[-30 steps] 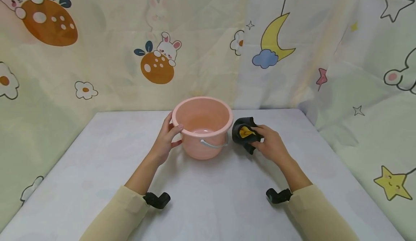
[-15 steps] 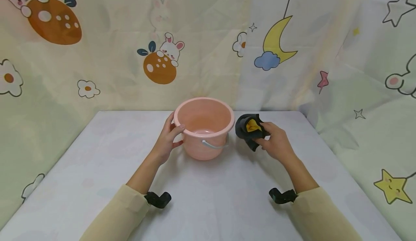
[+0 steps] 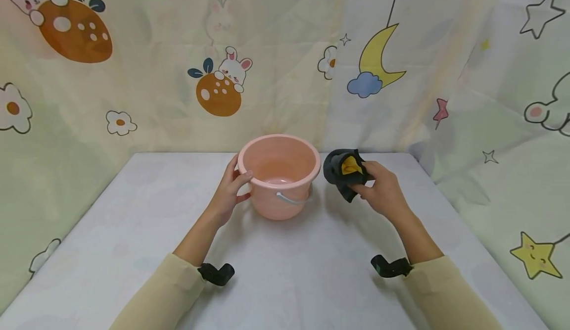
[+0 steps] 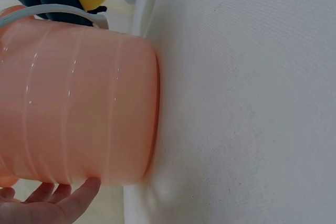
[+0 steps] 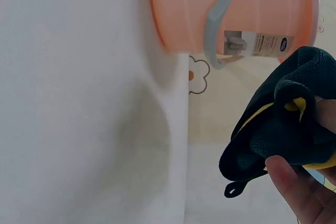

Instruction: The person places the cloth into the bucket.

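Note:
A pink plastic bucket (image 3: 279, 204) stands upright on the table, its light grey handle (image 5: 213, 22) hanging down the side. My left hand (image 3: 229, 191) grips the bucket at its left side, with the thumb at the rim and the other fingers against the wall. Right of the bucket, my right hand (image 3: 383, 189) pinches a bunched cleaning cloth (image 3: 340, 171), dark green with a yellow inner side. In the right wrist view the cloth (image 5: 294, 119) shows a small hanging loop and is raised off the tabletop. The bucket's inside, where visible, holds nothing.
A white cloth covers the table (image 3: 285, 280). Behind its back edge hangs a curtain (image 3: 285, 87) printed with rabbits, fruit, a moon and stars. Black wrist mounts (image 3: 215, 274) sit at both beige sleeves. A printed label (image 5: 260, 44) is on the bucket's side.
My right hand has lifted the cleaning cloth a little and moved it right, away from the bucket. The left hand keeps its hold on the bucket, which stays in place.

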`<action>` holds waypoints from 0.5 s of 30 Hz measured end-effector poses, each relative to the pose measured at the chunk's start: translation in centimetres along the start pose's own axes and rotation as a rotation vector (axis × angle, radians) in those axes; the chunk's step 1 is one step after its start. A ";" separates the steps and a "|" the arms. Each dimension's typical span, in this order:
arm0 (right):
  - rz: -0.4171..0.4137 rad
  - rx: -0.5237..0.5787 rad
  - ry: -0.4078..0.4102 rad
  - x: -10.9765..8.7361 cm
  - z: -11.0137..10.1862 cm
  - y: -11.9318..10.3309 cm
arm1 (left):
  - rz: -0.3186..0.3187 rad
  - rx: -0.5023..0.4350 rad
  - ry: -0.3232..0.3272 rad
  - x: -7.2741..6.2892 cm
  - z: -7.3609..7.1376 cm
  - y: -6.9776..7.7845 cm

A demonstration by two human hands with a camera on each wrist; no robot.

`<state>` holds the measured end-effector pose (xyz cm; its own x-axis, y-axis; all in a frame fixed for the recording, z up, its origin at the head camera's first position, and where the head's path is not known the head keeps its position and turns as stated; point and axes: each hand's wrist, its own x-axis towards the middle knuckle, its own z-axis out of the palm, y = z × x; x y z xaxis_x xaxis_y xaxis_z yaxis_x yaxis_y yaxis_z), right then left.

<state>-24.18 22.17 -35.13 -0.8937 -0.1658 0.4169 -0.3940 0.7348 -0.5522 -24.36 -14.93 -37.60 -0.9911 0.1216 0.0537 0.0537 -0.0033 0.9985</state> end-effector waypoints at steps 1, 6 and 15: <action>-0.006 0.002 0.005 0.0 -0.1 -0.1 | 0.001 0.002 0.001 0.0 0.0 0.0; -0.040 0.004 0.040 0.0 -0.6 -0.6 | 0.002 0.003 0.004 0.0 -0.1 -0.2; -0.092 0.000 0.093 0.5 -1.3 -1.1 | 0.013 0.001 -0.002 -0.1 0.0 -0.1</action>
<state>-23.88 22.13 -33.35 -0.8300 -0.1703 0.5311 -0.4730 0.7195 -0.5085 -24.28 -14.93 -37.70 -0.9901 0.1239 0.0664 0.0665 -0.0036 0.9978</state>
